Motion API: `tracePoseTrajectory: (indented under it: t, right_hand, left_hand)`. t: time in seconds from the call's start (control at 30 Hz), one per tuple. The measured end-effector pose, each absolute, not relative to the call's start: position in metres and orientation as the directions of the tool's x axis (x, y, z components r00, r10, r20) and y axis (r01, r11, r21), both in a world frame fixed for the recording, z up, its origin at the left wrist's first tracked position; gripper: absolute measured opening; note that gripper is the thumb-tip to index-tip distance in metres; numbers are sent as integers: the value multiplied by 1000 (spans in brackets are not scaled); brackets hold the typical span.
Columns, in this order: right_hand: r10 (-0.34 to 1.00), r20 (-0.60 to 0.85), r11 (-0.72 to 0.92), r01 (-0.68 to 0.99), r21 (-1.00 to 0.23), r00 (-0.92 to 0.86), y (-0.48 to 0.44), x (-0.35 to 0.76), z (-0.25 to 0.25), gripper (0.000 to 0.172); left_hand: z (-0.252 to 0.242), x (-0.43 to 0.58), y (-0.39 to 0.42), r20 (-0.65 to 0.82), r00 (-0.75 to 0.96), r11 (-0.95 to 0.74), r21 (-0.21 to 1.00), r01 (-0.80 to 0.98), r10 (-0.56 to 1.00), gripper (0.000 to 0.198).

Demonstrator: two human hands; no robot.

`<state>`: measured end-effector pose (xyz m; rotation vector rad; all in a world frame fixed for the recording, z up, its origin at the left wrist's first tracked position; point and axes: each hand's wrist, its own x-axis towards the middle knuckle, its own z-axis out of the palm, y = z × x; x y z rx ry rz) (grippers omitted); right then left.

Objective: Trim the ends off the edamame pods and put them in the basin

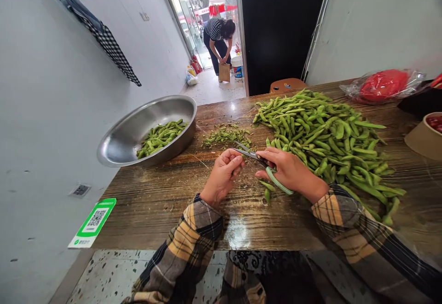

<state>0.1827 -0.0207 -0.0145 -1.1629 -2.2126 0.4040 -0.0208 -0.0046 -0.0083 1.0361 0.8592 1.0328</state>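
My right hand (pixel 290 170) is closed around scissors (pixel 278 182) with pale green handles, their blades parted and pointing left. At the blades, my left hand (pixel 223 175) pinches an edamame pod, mostly hidden by the fingers. Under and beyond the scissors lies a small heap of green trimmings (pixel 228 136). A large pile of edamame pods (pixel 324 133) covers the table to the right, close behind my right hand. On the left stands a tilted-looking steel basin (pixel 119 140) with pods (pixel 162 136) in it. Two or three loose pods (pixel 267 189) lie just below the scissors.
The wooden table (pixel 155 216) carries a green QR-code card (pixel 93 223) at its left edge. Farther right are a red item in clear plastic (pixel 385 85) and a paper bowl (pixel 424 138). Beyond the table, a person (pixel 217 41) bends over in the doorway near a bucket (pixel 237 67).
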Motion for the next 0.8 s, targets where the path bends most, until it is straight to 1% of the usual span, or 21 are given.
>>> tracePoseTrajectory:
  t: [0.17, 0.23, 0.33, 0.4, 0.47, 0.5, 0.57, 0.63, 0.67, 0.73, 0.8]
  right_hand:
    - [828, 358, 560, 647, -517, -431, -18, 186, -17, 39]
    - [842, 384, 538, 654, -532, -379, -17, 187, -17, 40]
    - [857, 425, 500, 664, -556, -290, -14, 189, -15, 42]
    - [862, 432, 488, 663, -567, -265, -13, 190, -13, 41]
    - [864, 430, 484, 668, -566, -261, -13, 189, -12, 40]
    - [864, 426, 485, 670, -562, -267, -13, 189, -13, 40]
    - [865, 410, 488, 670, -559, -289, -13, 189, -13, 39]
    - [867, 393, 491, 660, -569, -307, -13, 188, -13, 39]
    - [868, 390, 490, 652, -578, -307, -14, 187, -13, 39]
    - [870, 403, 484, 644, -593, -283, -14, 187, -12, 38]
    - [874, 420, 470, 641, -607, -243, -15, 186, -10, 37]
  left_hand:
    - [-5, -22, -2, -133, 235, 205, 926, -316, 963, 28]
    - [-3, -23, 0, -140, 230, 216, 912, -349, 963, 25]
    - [-1, -21, 0, -159, 280, 262, 887, -380, 947, 24]
    - [-2, -18, -1, -173, 335, 285, 903, -323, 926, 25]
    - [-3, -13, -4, -170, 400, 260, 948, -183, 901, 22]
    - [-5, -11, -6, -148, 426, 205, 975, -91, 893, 20]
    - [-8, -6, -9, -55, 447, 8, 994, 107, 893, 17]
    - [-11, -3, -10, 63, 445, -209, 935, 287, 893, 14]
    - [-13, -2, -10, 103, 451, -284, 891, 354, 886, 12]
    - [-15, 0, -11, 130, 493, -377, 813, 443, 860, 8]
    - [-17, 0, -12, 134, 563, -454, 752, 478, 815, 3]
